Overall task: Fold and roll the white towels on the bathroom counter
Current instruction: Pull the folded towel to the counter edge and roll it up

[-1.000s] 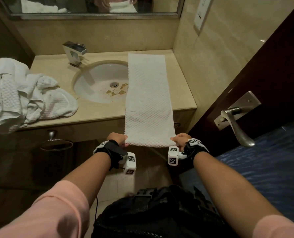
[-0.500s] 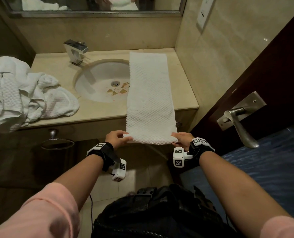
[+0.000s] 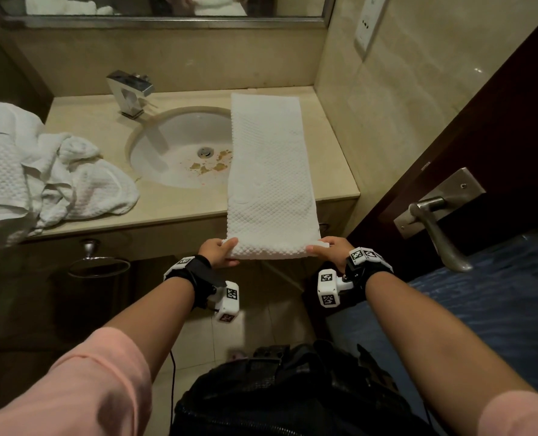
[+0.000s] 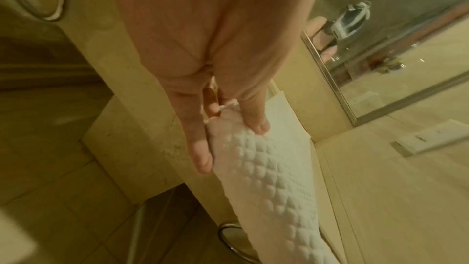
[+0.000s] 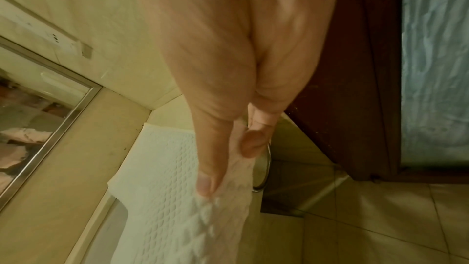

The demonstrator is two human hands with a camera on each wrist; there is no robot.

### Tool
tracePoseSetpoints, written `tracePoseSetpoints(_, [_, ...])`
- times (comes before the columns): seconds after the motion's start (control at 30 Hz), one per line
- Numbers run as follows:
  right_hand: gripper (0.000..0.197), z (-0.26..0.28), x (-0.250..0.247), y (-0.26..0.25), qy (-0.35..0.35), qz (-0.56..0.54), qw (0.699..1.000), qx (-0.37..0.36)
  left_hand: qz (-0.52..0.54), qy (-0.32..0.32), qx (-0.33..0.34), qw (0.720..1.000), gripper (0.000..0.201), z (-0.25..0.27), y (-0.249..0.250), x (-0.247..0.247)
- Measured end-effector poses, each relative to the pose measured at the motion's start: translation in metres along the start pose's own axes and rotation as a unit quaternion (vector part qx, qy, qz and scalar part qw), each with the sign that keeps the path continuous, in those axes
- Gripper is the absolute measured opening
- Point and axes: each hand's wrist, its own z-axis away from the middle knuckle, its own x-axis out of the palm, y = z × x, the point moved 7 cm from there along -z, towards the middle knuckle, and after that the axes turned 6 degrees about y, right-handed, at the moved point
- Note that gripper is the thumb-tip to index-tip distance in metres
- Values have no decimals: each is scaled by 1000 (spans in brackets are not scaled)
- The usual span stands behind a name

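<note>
Left of the sink, a heap of crumpled white towels lies on the bench and hangs partly over its left end; I judge these are not yet folded. The sink has brown spots near its drain. The folded towel lies as a long strip just right of the sink, and its left edge covers a part of the basin. Its far end is near the back wall and its near end hangs over the front edge of the bench.

My left hand pinches the near left corner, thumb on top and fingers under, and the end is already curled into a first small turn. My right hand pinches the near right corner in the same way.

What I fear from here: if one hand turns faster than the other, the roll becomes a cone. If I pull toward me, the strip can slide off the bench to the floor. And the left edge can drop into the dirty sink if the towel shifts to that side.
</note>
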Motion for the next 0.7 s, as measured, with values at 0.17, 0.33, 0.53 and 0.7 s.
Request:
tracePoseSetpoints(0.17, [56,-6,1,-5,13,-9,999,50,-11,16,-35,999,49,-6,-3,-2])
tracePoseSetpoints(0.33, [107,-62,11,33,29,-70,992,98,-98,46,-37,993,40,0,11,-6])
tracePoseSetpoints(0.53, [47,-19,16,6,61,-115,982,135,-151,104,8,983,30,-22,20,-17])
tracePoseSetpoints(0.7, [55,-18,23,1,67,-189,969,147,-180,131,52,974,32,-31,27,-21])
